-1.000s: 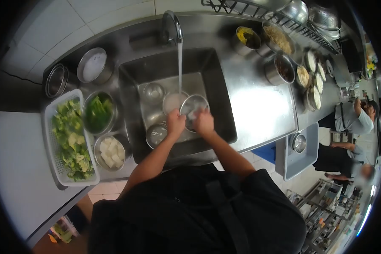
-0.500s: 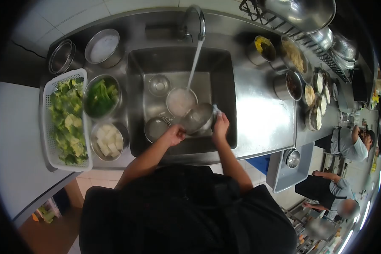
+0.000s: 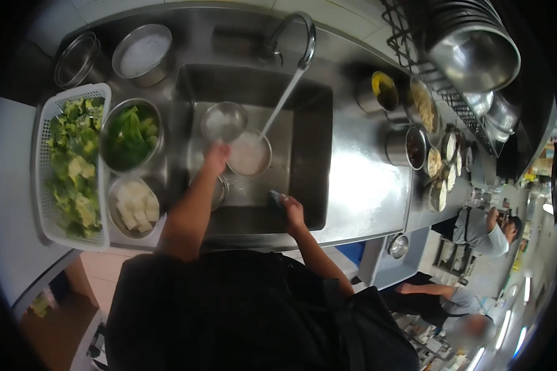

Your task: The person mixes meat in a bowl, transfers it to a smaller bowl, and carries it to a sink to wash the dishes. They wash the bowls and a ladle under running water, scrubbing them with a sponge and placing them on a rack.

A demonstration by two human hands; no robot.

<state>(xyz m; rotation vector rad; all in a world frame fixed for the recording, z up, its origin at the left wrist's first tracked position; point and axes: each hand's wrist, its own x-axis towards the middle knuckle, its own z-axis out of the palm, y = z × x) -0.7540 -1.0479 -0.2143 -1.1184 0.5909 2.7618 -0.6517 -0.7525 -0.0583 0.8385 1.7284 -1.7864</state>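
Over the steel sink (image 3: 309,154), my left hand (image 3: 216,157) holds the near rim of a shallow metal bowl (image 3: 224,122) at the sink's back left. Water from the tap (image 3: 308,43) runs into a round pot of cloudy water (image 3: 250,154), just right of that hand. Beneath my left wrist, more metal bowls (image 3: 219,193) are partly hidden. My right hand (image 3: 293,211) is closed round a small pale cloth or pad (image 3: 275,195) near the front of the sink, away from the bowls.
Left of the sink are a white basket of broccoli (image 3: 106,185), a bowl of green peppers (image 3: 130,136), white blocks (image 3: 136,207) and a pot with white contents (image 3: 143,55). Food containers (image 3: 397,148) line the right counter below a rack of bowls (image 3: 476,55). Two people stand far right.
The metal bowl has moved from the front of the sink to the back left with my left hand. My right hand has let go of it and is lower and further left, with the pale pad.
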